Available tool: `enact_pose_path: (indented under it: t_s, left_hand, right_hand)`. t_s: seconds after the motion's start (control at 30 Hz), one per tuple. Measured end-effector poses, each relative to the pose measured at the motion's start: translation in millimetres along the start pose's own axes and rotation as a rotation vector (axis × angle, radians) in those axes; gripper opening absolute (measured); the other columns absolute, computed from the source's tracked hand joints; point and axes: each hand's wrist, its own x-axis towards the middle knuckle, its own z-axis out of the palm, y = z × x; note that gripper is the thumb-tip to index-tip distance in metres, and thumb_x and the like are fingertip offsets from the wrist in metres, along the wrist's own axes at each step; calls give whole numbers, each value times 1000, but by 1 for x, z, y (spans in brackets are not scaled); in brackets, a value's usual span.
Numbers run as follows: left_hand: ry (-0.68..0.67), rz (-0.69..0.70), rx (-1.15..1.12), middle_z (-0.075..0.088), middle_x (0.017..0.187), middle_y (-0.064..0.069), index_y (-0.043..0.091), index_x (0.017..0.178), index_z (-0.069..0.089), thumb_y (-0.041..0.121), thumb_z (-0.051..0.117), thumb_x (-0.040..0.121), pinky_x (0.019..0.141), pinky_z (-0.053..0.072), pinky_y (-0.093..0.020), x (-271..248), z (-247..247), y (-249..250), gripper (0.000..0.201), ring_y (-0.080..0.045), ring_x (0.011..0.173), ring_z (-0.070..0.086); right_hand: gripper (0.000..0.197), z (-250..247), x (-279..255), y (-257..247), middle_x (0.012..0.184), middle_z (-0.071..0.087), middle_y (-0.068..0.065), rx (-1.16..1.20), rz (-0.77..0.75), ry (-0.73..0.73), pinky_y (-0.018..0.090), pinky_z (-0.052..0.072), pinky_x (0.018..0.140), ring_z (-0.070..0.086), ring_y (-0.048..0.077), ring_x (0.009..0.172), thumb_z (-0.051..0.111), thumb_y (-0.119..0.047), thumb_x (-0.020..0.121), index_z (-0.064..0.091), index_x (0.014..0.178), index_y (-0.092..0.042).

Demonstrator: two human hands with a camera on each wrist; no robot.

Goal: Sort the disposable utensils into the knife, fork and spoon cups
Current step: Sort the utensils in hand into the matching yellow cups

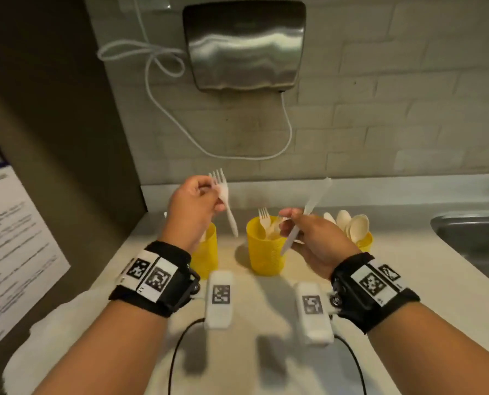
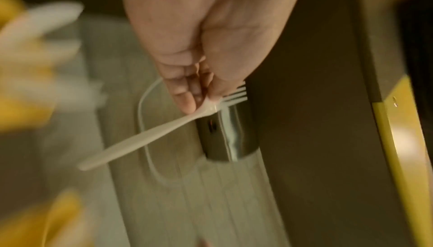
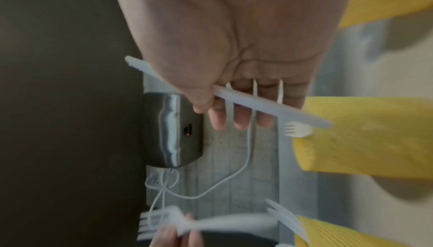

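A white fork (image 1: 224, 197) is being pinched near its neck by the left hand (image 1: 192, 209), fingers and thumb curled on it; its tines are pointing up toward the wall and its long axis is running steeply down, the handle end slanting slightly right and hanging above the gap between the left cup (image 1: 206, 249) and the middle cup (image 1: 263, 246). A white knife (image 1: 306, 215) is being gripped at mid-length by the right hand (image 1: 317, 238), fingers closed round it with the thumb pressed on top; its blade is pointing up and to the right, its handle down and to the left in front of the middle cup, so that its axis is lying on a diagonal. Three yellow cups are being seen in a row on the counter (image 1: 408, 266) by the wall: the left one is largely hidden behind the left wrist, forks (image 1: 264, 220) are being held tines-up in the middle one, and spoons (image 1: 351, 226) are standing bowls-up in the right cup (image 1: 364, 242). A steel sink (image 1: 474, 238) is being shown at the right edge and a steel dryer (image 1: 244, 45) on the tiled wall above, with a white cord (image 1: 163, 89) looped beside it. A printed sheet (image 1: 12, 238) is being displayed on the left panel, its writing too blurred to be read. Square black-and-white code markers are being worn on both wristbands (image 1: 152, 276), with no legible lettering
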Motion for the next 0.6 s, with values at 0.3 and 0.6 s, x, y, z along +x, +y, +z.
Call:
enact_pose_path:
  t_s: [0.3,0.6]
  left_hand:
    - [140,29,180,67,95,-11,21,90,58,4,53,89,73,57,-30,37,-43,-1,18,-15,72,66]
    - [-156,-75,-37,50,76,-5,21,82,44,-6,55,87,50,53,-21,9,44,-15,29,-11,54,59]
  right_hand:
    - [22,42,48,-27,67,49,6,-328,-137,45,28,42,65,49,18,64,40,-3,95,51,80,-15]
    - [43,43,29,-2,76,43,1,-417,-21,-255,27,29,57,37,17,68,45,6,78,56,108,-23]
